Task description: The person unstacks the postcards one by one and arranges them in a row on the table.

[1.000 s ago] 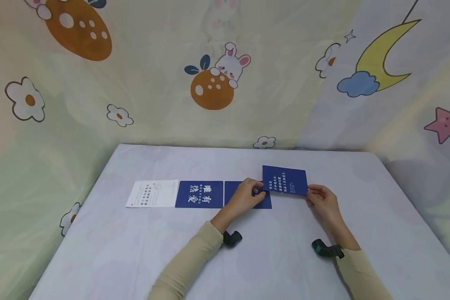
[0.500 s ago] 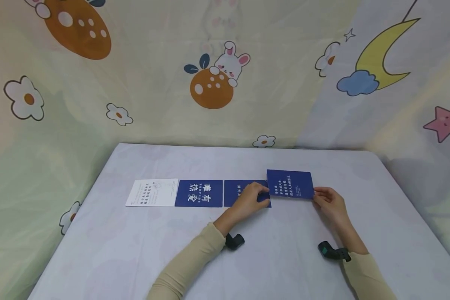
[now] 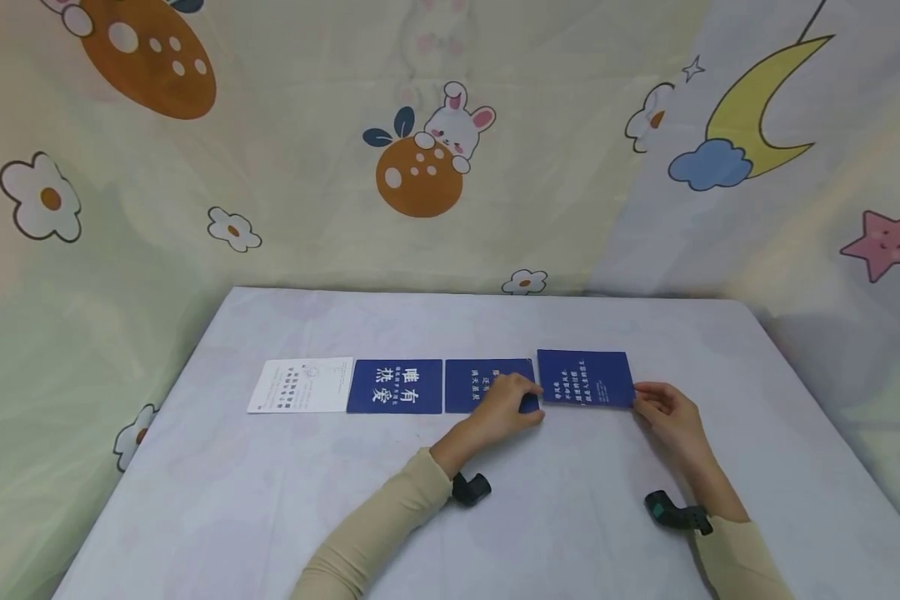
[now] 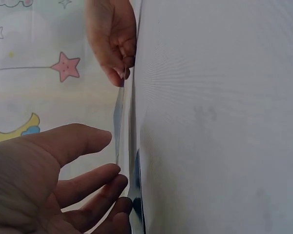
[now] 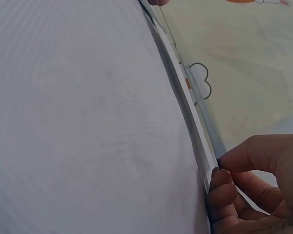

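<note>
A row of cards lies on the table: a white card (image 3: 301,386), a blue card with large white characters (image 3: 395,386) and a third blue card (image 3: 480,383). A fourth blue card (image 3: 585,378) hovers just above the cloth at the row's right end. My right hand (image 3: 647,397) pinches its right edge, seen close in the right wrist view (image 5: 219,169). My left hand (image 3: 528,402) lies over the third card. Its fingertips (image 4: 115,170) touch the fourth card's (image 4: 118,126) left edge, and the thumb stands a little off it.
The table (image 3: 270,500) is covered in a pale lilac cloth, with its far edge against a cartoon-print curtain (image 3: 420,167). Black wrist cameras (image 3: 468,488) sit on both forearms. Bare cloth stretches in front of the card row.
Both hands have carried the fourth blue card down and slightly right, from tilted above the third card to nearly flat beside it. My left thumb has loosened.
</note>
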`<state>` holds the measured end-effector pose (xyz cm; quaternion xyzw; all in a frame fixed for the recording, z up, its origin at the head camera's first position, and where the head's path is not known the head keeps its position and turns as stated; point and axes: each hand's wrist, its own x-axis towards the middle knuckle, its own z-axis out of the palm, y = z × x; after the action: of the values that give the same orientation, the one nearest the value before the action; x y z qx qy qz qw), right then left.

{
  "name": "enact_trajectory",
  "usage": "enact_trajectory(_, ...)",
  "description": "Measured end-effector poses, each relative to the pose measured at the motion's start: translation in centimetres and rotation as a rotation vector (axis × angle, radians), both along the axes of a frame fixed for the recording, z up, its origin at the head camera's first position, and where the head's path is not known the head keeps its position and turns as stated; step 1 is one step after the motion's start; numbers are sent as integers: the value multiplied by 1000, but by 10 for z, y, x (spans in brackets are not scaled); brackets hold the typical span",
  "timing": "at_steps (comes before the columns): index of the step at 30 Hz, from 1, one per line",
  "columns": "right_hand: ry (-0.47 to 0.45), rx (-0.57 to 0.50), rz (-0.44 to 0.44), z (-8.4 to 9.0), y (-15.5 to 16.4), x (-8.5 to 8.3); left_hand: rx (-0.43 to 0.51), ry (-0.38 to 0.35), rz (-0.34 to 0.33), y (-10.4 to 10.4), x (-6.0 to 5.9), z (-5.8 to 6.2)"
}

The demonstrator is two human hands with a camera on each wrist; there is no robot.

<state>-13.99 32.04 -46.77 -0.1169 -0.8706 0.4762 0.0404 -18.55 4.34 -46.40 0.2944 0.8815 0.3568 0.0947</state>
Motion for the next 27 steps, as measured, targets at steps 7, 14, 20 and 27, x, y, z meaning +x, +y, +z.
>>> enact_trajectory(7, -34, 56, 33, 0, 4, 2, -62, -10, -6, 1, 2, -1)
enact_trajectory(14, -57, 52, 22, 2, 6, 4, -101, -22, -8, 2, 5, 2)
enact_trajectory(20, -54, 62, 29, 0, 7, 4, -102, -30, -23, -1, 6, 4)
enact_trajectory(27, -51, 106, 35, -4, 6, 4, -92, -46, -32, -4, 4, 4)
